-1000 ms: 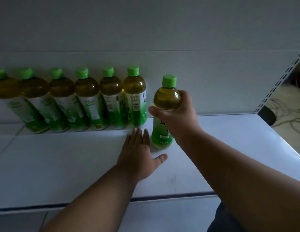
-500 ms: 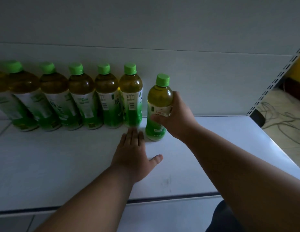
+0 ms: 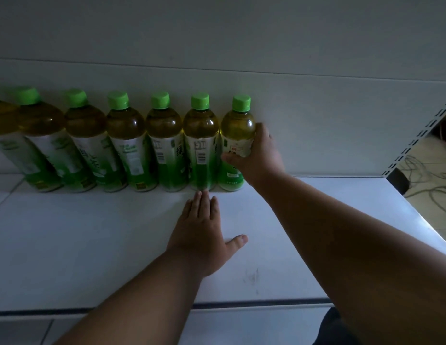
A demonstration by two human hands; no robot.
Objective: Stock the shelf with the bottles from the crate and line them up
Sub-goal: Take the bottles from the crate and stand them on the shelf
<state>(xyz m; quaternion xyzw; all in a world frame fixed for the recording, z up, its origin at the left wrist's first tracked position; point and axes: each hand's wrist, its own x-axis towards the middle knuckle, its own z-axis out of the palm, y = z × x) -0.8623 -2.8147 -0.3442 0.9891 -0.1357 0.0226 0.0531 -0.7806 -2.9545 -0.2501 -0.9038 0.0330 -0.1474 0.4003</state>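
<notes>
My right hand [image 3: 258, 155] grips the rightmost green-tea bottle [image 3: 235, 135] in the far row, while my left hand [image 3: 200, 232] lies flat, fingers straight, on the shelf [image 3: 92, 245].

The bottles [image 3: 167, 145] are clear, shiny plastic with see-through tops. Each green cap [image 3: 200, 101] is matt plastic with little ridges. The labels [image 3: 132, 155] look smooth and glossy. The white shelf [image 3: 92, 245] looks like smooth painted metal with a soft shine and a few scuff marks. The back wall [image 3: 316, 120] is matt.
</notes>
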